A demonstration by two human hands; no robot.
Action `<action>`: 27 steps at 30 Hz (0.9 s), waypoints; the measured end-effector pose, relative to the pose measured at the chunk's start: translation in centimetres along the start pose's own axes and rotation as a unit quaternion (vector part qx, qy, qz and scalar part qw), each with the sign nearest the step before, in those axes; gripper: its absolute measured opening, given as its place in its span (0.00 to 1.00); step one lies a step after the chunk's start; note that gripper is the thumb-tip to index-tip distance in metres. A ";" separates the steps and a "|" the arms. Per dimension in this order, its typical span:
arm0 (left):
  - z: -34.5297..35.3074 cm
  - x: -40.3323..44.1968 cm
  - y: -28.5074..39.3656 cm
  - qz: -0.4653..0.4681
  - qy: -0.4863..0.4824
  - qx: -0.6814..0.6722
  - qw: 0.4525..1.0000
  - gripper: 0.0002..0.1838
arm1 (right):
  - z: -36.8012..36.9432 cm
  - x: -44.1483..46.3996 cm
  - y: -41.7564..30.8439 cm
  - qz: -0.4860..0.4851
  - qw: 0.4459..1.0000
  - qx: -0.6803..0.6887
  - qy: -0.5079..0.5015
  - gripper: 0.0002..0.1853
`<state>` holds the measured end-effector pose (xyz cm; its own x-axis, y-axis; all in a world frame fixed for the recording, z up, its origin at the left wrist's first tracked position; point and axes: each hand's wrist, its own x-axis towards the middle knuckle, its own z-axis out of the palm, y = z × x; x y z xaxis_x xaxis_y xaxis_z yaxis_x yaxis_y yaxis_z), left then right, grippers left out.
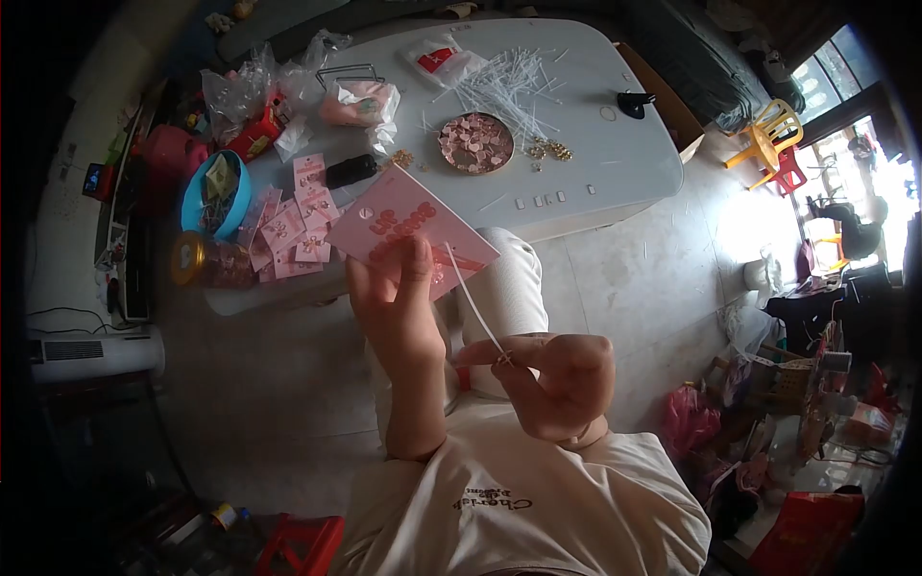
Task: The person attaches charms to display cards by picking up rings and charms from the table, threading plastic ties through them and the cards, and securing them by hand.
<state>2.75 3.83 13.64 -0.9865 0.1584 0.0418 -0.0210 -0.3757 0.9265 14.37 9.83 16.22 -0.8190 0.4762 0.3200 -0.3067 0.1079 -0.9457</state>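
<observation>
Head camera: the left hand grips a pink rectangular printed card between its thumb and bent fingers, raised before the pale grey-white table. The right hand is curled, thumb and index finger closed on the lower end of a thin white plastic strip, beside a small piece too tiny to identify. The strip's upper end meets the card near its right corner.

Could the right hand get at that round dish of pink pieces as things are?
Probably not straight away: the right hand is pinching the white strip that runs to the pink card. Once free, it likely could, since nothing visible blocks the round dish.
</observation>
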 end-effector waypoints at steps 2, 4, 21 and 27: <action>-0.1 -0.3 0.1 0.001 -0.002 -0.001 1.000 0.16 | 0.5 0.3 0.1 0.026 1.000 0.005 0.015 0.08; -0.2 -1.0 0.2 0.006 -0.019 0.002 1.000 0.15 | 1.4 1.2 1.0 -0.015 0.992 -0.074 0.106 0.08; -3.1 -0.8 -0.3 -0.025 -0.147 0.152 0.977 0.17 | -0.1 3.1 4.8 -0.188 0.919 -0.333 0.095 0.03; -2.6 -1.4 -0.1 -0.049 -0.064 0.072 0.994 0.16 | -1.4 2.9 4.4 -0.048 0.990 -0.130 0.041 0.02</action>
<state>3.73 1.25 12.47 -0.9520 0.3059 -0.0121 -0.0831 -0.2202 0.9719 11.32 12.94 12.93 -0.7474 0.5204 0.4129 -0.2373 0.3714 -0.8976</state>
